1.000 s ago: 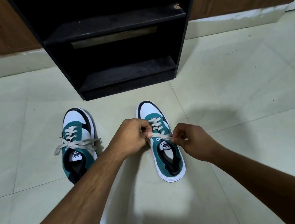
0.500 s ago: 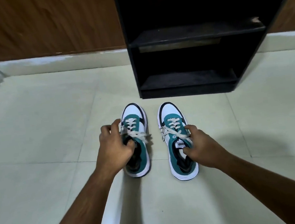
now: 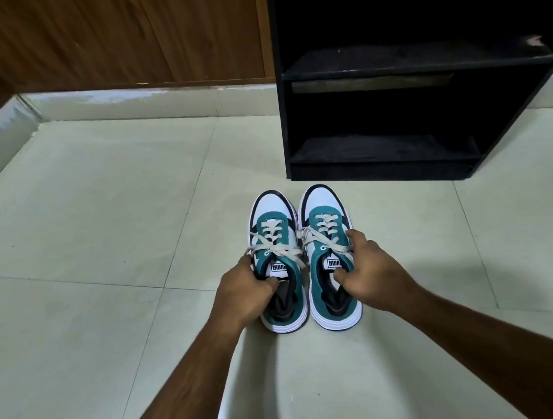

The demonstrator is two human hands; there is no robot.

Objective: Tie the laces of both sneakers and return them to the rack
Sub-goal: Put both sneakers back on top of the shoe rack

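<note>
Two teal, white and black sneakers stand side by side on the tiled floor, toes pointing away from me, both with beige laces tied in bows. My left hand (image 3: 244, 290) grips the left sneaker (image 3: 274, 230) at its collar, fingers inside the opening. My right hand (image 3: 366, 269) grips the right sneaker (image 3: 322, 218) the same way, thumb inside and fingers along its outer side. The black shoe rack (image 3: 400, 157) stands just beyond them to the right, its two visible shelves bare.
Pale floor tiles (image 3: 96, 212) stretch to the left and around the shoes. A wooden wall panel (image 3: 111, 38) with a white skirting (image 3: 118, 100) runs behind and along the left edge.
My hands went from pulling the right sneaker's lace to gripping one sneaker each at the collar. The two shoes now sit close together, and my view has shifted left.
</note>
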